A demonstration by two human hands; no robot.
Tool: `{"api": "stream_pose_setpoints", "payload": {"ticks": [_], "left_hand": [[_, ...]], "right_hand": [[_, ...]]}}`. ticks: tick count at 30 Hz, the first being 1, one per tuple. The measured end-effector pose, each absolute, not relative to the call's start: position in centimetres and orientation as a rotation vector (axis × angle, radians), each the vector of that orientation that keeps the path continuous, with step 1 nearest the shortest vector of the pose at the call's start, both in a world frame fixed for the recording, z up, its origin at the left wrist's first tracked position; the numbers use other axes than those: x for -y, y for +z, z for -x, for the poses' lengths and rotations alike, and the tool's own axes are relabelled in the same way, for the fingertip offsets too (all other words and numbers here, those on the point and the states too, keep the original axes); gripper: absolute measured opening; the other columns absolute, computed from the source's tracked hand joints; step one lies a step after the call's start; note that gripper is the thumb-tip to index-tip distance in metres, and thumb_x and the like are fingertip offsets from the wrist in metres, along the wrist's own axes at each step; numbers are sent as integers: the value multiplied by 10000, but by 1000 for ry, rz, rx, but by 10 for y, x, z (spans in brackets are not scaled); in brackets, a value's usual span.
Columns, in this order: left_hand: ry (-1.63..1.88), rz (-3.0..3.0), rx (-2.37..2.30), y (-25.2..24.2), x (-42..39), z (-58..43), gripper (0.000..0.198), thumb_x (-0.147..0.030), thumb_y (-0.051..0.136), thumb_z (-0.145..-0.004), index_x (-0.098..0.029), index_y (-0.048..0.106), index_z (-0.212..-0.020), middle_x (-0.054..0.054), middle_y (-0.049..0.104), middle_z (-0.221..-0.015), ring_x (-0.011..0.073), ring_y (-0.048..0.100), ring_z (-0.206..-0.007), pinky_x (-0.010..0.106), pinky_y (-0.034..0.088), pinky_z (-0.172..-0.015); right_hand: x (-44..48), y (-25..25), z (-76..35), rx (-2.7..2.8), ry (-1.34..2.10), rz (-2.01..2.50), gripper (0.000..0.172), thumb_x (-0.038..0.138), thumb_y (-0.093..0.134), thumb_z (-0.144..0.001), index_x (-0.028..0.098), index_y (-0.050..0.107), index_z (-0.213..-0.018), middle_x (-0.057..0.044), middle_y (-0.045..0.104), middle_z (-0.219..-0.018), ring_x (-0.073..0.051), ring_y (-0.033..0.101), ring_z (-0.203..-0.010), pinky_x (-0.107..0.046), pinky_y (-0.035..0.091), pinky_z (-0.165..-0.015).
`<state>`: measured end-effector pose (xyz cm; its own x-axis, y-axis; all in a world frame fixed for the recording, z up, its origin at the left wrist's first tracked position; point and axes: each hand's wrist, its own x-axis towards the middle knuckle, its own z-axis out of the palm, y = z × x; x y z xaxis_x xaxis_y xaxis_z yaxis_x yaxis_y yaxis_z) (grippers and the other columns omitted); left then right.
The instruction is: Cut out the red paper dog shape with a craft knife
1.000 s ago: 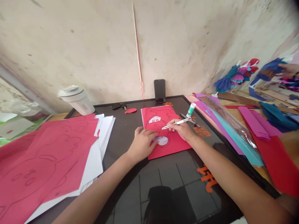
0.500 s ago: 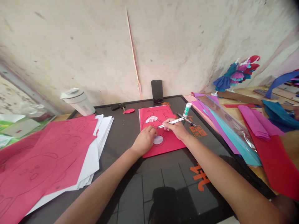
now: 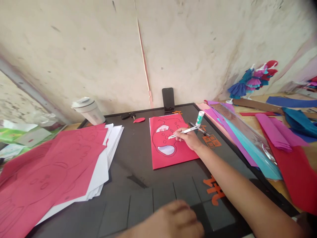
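A red sheet (image 3: 173, 153) with a drawn outline and cut-out white openings lies on the black cutting mat (image 3: 138, 148). My right hand (image 3: 189, 138) rests on the sheet's right side, closed round a white craft knife (image 3: 183, 132) whose tip points left onto the drawing. My left hand (image 3: 177, 219) is low at the bottom edge, near me, blurred, off the sheet and holding nothing that I can see.
A pile of red and white sheets (image 3: 56, 172) covers the left. A white cup (image 3: 89, 110), keys (image 3: 128, 115), a phone (image 3: 168, 99) against the wall and a glue stick (image 3: 200, 118) stand at the back. Coloured paper rolls (image 3: 247, 135) and paper-dress dolls (image 3: 252, 81) fill the right.
My left hand has left the red sheet and pulled back toward me to the bottom edge. The right hand stays on the sheet with the knife.
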<state>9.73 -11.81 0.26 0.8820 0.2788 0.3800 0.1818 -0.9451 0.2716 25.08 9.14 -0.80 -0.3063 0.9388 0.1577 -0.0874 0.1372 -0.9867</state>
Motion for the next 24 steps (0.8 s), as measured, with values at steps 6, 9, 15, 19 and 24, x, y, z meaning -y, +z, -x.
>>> {"api": "stream_pose_setpoints", "payload": {"ticks": [6,9,15,19,24], "left_hand": [[709,-2896,-1233,31,61,-31,225,-212,451,-988,-145,665,-997,121,710,-1033,268,654,-988,429,545,-872],[491,-2935,-1387,13,54,-30,316,-293,510,-975,-83,635,-1175,186,657,-1232,329,606,-1154,461,520,-969],[381,-2951,-1528,-11,68,-43,450,-382,483,-989,-61,582,-1289,210,589,-1347,354,566,-1213,472,507,-969],[448,-2919,-1554,-13,71,-42,447,-381,422,-1008,-81,577,-1301,184,590,-1355,335,563,-1207,463,504,-954],[465,-2889,-1598,-12,71,-42,455,-398,429,-1003,-104,581,-1316,152,580,-1386,318,556,-1225,466,458,-1011]], "right_hand": [[-87,-3,-251,1544,1257,882,299,467,733,-741,178,657,-723,5,645,-611,-115,561,-559,-256,474,-572],[-86,4,-251,1611,1206,886,299,481,710,-772,184,681,-792,-2,672,-666,-124,588,-592,-266,501,-603],[-76,22,-260,1792,1085,1002,214,388,687,-823,204,738,-918,-36,740,-816,-176,685,-723,-328,564,-725],[-55,34,-263,1920,941,1036,169,337,703,-812,210,747,-914,-49,768,-940,-217,706,-872,-344,549,-814],[-34,25,-259,1962,963,975,162,322,638,-851,188,728,-863,-44,760,-847,-195,699,-799,-304,542,-746]]}}
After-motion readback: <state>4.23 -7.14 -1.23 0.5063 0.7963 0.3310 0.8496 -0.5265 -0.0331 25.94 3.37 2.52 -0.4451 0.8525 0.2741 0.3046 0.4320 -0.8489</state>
